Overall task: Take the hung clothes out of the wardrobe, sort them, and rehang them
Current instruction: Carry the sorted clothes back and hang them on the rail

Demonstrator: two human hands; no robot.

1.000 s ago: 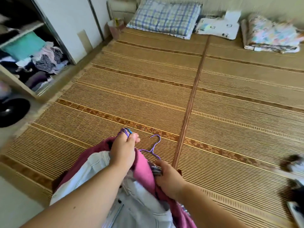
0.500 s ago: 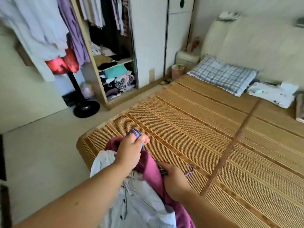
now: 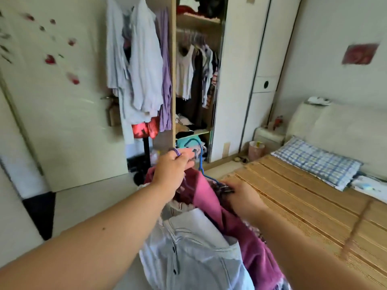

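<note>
My left hand (image 3: 172, 167) grips the hooks of a bunch of hangers, a purple one and a blue hanger (image 3: 200, 158) among them. From them hang a pale blue shirt (image 3: 194, 256) and a pink garment (image 3: 236, 229). My right hand (image 3: 244, 196) holds the bundle at the pink garment's upper edge, over a dark checked cloth. Straight ahead stands the open wardrobe (image 3: 196, 80), with several clothes on its rail and folded heaps on the shelves below.
White and purple garments (image 3: 138, 65) hang on a stand left of the wardrobe, in front of a door (image 3: 52, 91). The bed with a bamboo mat (image 3: 303, 206) and a checked pillow (image 3: 316, 162) lies to the right. A small pink bin (image 3: 256, 150) stands by the headboard.
The view has swung from the bed up and left to the wardrobe. My left hand has lifted the hangers higher, and both hands keep hold of the bundle.
</note>
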